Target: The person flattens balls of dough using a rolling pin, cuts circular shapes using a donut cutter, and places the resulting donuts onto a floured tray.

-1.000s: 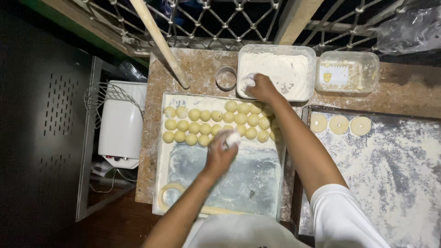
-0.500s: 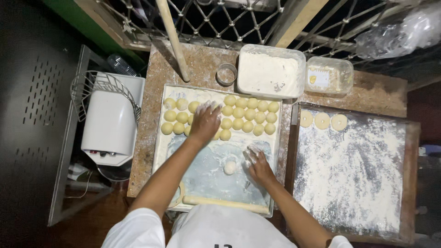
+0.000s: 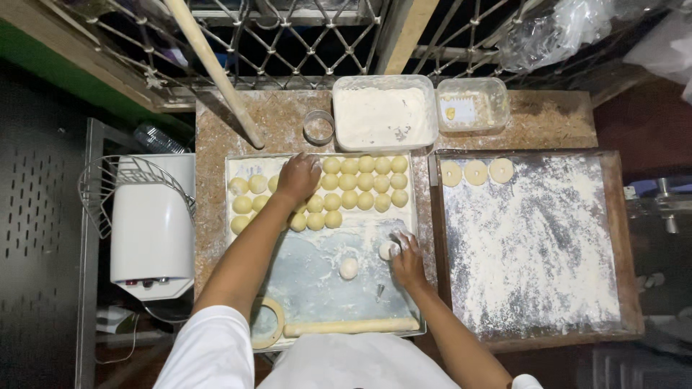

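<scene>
Dough balls [image 3: 346,193] are being taken from the rows at the far end of the metal tray [image 3: 414,216] and laid on its floured near half for flattening; this is judged to be the step in hand. The left hand [image 3: 298,177] is laid flat over the balls near the far left corner of the tray, fingers curled on them; whether one is already gripped cannot be told. The right hand [image 3: 406,253] is at the right edge of the tray, its fingertips closed on one floured ball [image 3: 388,249]. Another loose ball [image 3: 349,269] lies just beside it, toward the middle of the tray, untouched. The next move would call for a firm, even press on the floured ball so that it does not stick. Three flat discs [image 3: 476,172] lie at the far edge of the floured board [image 3: 613,238] on the right, well apart from both hands.
</scene>
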